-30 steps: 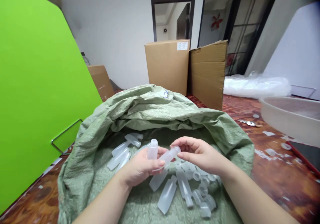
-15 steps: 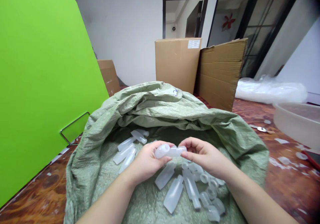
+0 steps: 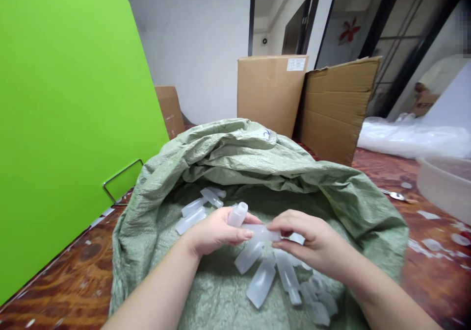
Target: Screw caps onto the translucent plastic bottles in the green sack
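My left hand (image 3: 217,231) is closed around two translucent white plastic bottles. One small bottle (image 3: 237,214) stands tilted up between thumb and fingers, its open neck on top. The other bottle (image 3: 257,232) lies sideways across the fingertips. On that one's right end, my right hand (image 3: 303,234) pinches with thumb and fingers; the exact shape of this end is partly hidden. Below the hands, several flat-bodied bottles with narrow necks, such as this bottle (image 3: 261,282), lie on the green woven sack (image 3: 209,300). Blurred short ring-like plastic pieces (image 3: 318,303) are heaped under my right forearm.
Crumpled sack edges rise behind the hands. A bright green panel (image 3: 73,124) stands left, cardboard boxes (image 3: 270,94) behind. At right are a translucent tub (image 3: 447,188), a spoon (image 3: 397,196), plastic scraps and clear wrap (image 3: 412,136). Part of a person shows at far right.
The bottle in my left hand has tipped more upright. My right hand sits slightly lower, its fingers over the sideways bottle's end. The whole view has shifted, moving the scene rightward.
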The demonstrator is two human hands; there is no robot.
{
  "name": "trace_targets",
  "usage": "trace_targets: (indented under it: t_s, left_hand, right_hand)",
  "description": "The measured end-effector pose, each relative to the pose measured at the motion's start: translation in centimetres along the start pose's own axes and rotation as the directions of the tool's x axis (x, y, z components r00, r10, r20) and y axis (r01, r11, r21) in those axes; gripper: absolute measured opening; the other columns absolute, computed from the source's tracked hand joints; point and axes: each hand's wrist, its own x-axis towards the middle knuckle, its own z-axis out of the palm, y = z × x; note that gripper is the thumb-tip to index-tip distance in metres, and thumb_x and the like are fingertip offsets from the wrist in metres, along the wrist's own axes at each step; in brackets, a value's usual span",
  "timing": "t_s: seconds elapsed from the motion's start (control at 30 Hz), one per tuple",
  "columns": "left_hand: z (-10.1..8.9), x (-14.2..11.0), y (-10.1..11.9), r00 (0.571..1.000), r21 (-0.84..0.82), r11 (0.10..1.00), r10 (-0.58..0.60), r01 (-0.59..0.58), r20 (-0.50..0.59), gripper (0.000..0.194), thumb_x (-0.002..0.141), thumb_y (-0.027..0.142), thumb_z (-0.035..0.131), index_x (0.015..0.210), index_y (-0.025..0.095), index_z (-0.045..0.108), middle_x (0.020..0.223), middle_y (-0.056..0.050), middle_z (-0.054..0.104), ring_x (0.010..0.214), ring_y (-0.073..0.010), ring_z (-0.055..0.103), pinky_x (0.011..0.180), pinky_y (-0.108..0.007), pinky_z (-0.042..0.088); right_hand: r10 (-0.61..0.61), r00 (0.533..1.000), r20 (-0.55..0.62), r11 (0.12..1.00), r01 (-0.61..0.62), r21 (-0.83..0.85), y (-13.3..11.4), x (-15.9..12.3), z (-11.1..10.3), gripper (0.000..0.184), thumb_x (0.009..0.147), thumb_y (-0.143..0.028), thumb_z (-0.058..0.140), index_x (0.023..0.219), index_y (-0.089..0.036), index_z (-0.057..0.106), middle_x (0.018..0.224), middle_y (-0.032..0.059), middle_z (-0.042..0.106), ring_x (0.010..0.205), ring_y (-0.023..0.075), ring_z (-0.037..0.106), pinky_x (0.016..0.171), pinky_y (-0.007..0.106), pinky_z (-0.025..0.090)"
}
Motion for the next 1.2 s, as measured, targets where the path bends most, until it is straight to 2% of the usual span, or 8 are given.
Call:
trace_targets:
  t_s: [0.13,0.3,0.43,0.6,0.73,0.87,1.07,1.2]
  left_hand:
    - [0.6,0.3,0.1,0.994,0.085,0.996,0.018,-0.009,-0.107,0.043,0.064,0.034,0.071,0.101,0.014,0.062,0.083,-0.004,0.058,0.066,-0.0097,0.048,0.059,-0.019,0.037]
    - [0.7,1.0,-0.3,0.956,0.15,0.988,0.089,-0.048,-0.281,0.042,0.065,0.032,0.069,0.102,0.014,0.06,0.097,-0.007,0.062,0.081,-0.0157,0.054,0.073,-0.024,0.04]
    - [0.8,1.2,-0.7,0.958,0.205,0.978,0.092,-0.035,-0.272,0.041,0.066,0.03,0.068,0.102,0.013,0.06,0.094,-0.006,0.063,0.078,-0.0158,0.055,0.071,-0.025,0.041]
    - [1.1,1.2,-0.3,0.928,0.215,0.974,0.143,-0.071,-0.344,0.04,0.067,0.03,0.067,0.102,0.013,0.06,0.099,-0.007,0.062,0.085,-0.018,0.055,0.076,-0.026,0.041]
    - [1.3,1.2,-0.2,0.933,0.2,0.978,0.131,-0.066,-0.336,0.042,0.066,0.034,0.068,0.102,0.013,0.06,0.096,-0.007,0.063,0.08,-0.0172,0.056,0.072,-0.026,0.041]
    - [1.3,1.1,-0.2,0.922,0.133,0.988,0.127,-0.083,-0.367,0.044,0.064,0.033,0.069,0.102,0.012,0.059,0.098,-0.008,0.063,0.085,-0.0183,0.056,0.075,-0.027,0.041]
    - [1.7,1.2,-0.2,0.921,0.229,0.972,0.13,-0.045,-0.368,0.037,0.068,0.031,0.066,0.099,0.012,0.06,0.094,-0.007,0.063,0.083,-0.018,0.056,0.075,-0.027,0.042]
    - [2.4,1.6,-0.6,0.909,0.314,0.948,0.181,-0.059,-0.376,0.034,0.072,0.033,0.061,0.099,0.013,0.06,0.097,-0.007,0.063,0.085,-0.0185,0.057,0.079,-0.028,0.043]
  right_hand:
    - [0.277,0.957,-0.086,0.959,-0.28,-0.036,0.7,0.4,0.8,0.045,0.086,-0.048,0.037,0.06,-0.017,0.056,0.059,0.0021,0.054,0.057,0.0123,0.051,0.054,0.026,0.039]
    - [0.116,0.978,-0.173,0.993,-0.12,-0.012,1.4,0.8,1.4,0.037,0.081,-0.04,0.051,0.114,-0.022,0.05,0.109,0.0067,0.053,0.096,0.0168,0.051,0.081,0.028,0.042]
    - [0.3,0.945,-0.128,0.953,-0.301,0.009,1.7,1.0,1.6,0.033,0.088,-0.042,0.037,0.086,-0.019,0.059,0.079,0.0036,0.058,0.073,0.0143,0.054,0.067,0.028,0.043]
    - [0.163,0.971,-0.176,0.986,-0.153,0.068,1.8,1.2,1.8,0.033,0.081,-0.037,0.053,0.11,-0.022,0.051,0.106,0.0041,0.055,0.097,0.0153,0.051,0.084,0.027,0.041]
    - [0.375,0.911,-0.173,0.92,-0.343,0.188,2.0,1.3,2.3,0.035,0.087,-0.046,0.037,0.087,-0.018,0.058,0.078,0.0031,0.058,0.073,0.0148,0.054,0.068,0.028,0.044]
    - [0.186,0.945,-0.271,0.979,-0.154,0.135,2.2,1.3,2.6,0.033,0.081,-0.036,0.052,0.11,-0.021,0.051,0.11,0.006,0.054,0.102,0.0176,0.049,0.088,0.031,0.039]
    - [0.406,0.904,-0.134,0.891,-0.358,0.28,1.8,1.6,2.3,0.027,0.081,-0.043,0.048,0.083,-0.018,0.055,0.069,-0.0009,0.051,0.064,0.0115,0.046,0.059,0.024,0.037]
    - [0.481,0.873,-0.08,0.833,-0.426,0.353,2.4,2.1,2.9,0.03,0.08,-0.045,0.046,0.077,-0.016,0.053,0.064,-0.0015,0.048,0.059,0.0106,0.042,0.057,0.025,0.034]
